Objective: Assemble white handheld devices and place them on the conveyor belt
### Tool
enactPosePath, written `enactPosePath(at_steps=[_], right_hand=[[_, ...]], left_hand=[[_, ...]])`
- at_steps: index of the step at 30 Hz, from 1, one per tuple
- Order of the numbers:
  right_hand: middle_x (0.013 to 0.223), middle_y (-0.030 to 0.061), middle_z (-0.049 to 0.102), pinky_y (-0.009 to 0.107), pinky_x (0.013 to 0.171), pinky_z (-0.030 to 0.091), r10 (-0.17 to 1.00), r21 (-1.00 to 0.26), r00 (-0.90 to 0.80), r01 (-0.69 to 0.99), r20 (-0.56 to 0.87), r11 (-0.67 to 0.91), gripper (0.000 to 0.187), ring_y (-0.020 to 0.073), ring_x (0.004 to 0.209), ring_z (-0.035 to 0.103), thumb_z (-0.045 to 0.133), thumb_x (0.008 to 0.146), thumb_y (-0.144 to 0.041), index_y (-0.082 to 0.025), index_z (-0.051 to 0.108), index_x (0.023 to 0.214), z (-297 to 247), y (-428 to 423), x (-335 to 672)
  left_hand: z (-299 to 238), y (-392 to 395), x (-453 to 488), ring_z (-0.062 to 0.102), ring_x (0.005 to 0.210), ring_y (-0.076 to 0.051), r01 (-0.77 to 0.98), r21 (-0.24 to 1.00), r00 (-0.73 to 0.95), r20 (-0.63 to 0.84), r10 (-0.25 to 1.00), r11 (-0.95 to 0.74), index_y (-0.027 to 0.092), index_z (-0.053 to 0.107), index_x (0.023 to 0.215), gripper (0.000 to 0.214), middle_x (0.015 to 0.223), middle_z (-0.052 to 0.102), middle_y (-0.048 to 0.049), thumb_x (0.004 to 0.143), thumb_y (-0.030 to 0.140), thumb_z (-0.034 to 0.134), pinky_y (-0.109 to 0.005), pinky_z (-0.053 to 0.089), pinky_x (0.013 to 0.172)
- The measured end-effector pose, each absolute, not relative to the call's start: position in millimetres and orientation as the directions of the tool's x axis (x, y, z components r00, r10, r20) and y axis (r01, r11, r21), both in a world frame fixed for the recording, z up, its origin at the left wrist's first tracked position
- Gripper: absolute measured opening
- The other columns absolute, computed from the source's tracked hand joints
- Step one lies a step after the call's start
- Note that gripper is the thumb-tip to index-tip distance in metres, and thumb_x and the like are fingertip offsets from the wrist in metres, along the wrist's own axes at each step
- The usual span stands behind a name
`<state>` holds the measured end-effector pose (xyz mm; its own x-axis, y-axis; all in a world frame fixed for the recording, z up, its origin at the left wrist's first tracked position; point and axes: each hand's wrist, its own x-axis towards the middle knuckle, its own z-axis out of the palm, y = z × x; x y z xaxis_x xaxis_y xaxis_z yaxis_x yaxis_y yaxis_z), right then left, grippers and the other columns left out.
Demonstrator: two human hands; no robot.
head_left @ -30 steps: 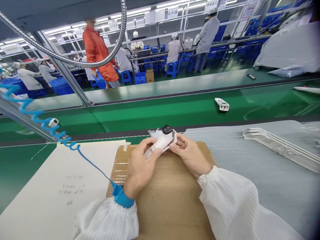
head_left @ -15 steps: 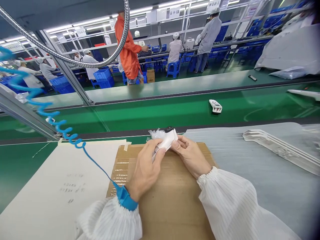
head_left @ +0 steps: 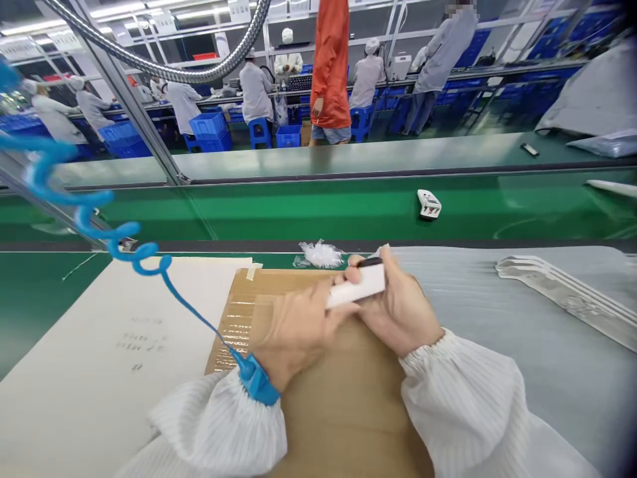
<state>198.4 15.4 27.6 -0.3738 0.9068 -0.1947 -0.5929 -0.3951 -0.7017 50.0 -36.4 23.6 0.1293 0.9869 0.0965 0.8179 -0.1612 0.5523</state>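
Note:
A small white plastic piece with a black end [head_left: 365, 282] is held between my two hands above the cardboard sheet [head_left: 348, 411]. My left hand [head_left: 298, 325], with a blue wrist strap [head_left: 259, 380], grips its left end; the fingers are smeared by motion. My right hand [head_left: 403, 309] is closed round the right end, palm partly turned up. Which fingertips lie along the piece's top edge is hard to make out. Just beyond the cardboard sits a crumpled clump of clear plastic [head_left: 321, 254].
A blue coiled cord [head_left: 117, 239] runs to my left wrist. A white molded part [head_left: 428, 204] lies on the green belt [head_left: 298, 212]. Grey foam sheeting [head_left: 472, 292] on the right carries long white strips [head_left: 562, 295]. A person in orange [head_left: 331, 66] stands across the line.
The white piece has shifted right and been turned, its black end now up at the right. My right hand has rolled palm upward. The person in orange has moved right.

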Motion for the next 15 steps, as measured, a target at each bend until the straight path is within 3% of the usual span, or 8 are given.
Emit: enactPosePath(at_steps=[2,5,10,15], right_hand=[[0.088,0.0026,0.068,0.036,0.094,0.053,0.890,-0.703,-0.433,-0.588,-0.144,-0.400,0.031,0.0211,0.093,0.066,0.063,0.092,-0.054,-0.023,0.068,0.090,26,12,191],[0.106,0.0034,0.071,0.036,0.103,0.050,0.872,-0.700,-0.482,-0.592,-0.089,-0.399,0.019,0.0212,0.111,0.064,0.068,0.091,-0.042,-0.024,0.070,0.099,17,4,178],[0.099,0.0034,0.073,0.039,0.102,0.053,0.905,-0.712,-0.405,-0.598,-0.129,-0.369,0.015,0.0226,0.108,0.067,0.076,0.084,-0.037,-0.024,0.071,0.090,8,-5,169],[0.096,0.0016,0.072,0.039,0.104,0.052,0.900,-0.724,-0.417,-0.582,-0.126,-0.370,0.016,0.0217,0.106,0.067,0.077,0.083,-0.039,-0.025,0.071,0.087,10,-2,176]], left_hand=[[23,-33,42,0.066,0.111,-0.028,0.784,0.596,0.016,0.263,0.965,-0.175,0.026,0.050,0.139,0.052,0.124,0.069,-0.0082,0.099,0.058,0.043,-0.043,0.051,0.093],[23,-31,37,0.057,0.127,-0.023,0.712,0.612,0.044,0.450,0.892,-0.344,0.024,0.046,0.141,0.051,0.138,0.062,-0.0080,0.100,0.054,0.047,-0.041,0.046,0.107],[24,-34,51,0.060,0.118,-0.022,0.730,0.531,0.119,0.521,0.845,-0.430,0.020,0.058,0.126,0.031,0.128,0.066,-0.0081,0.103,0.038,0.047,-0.040,0.047,0.104],[22,-31,51,0.060,0.117,-0.023,0.705,0.540,0.139,0.531,0.836,-0.460,0.019,0.058,0.126,0.032,0.128,0.066,-0.0088,0.102,0.038,0.049,-0.040,0.047,0.103]])
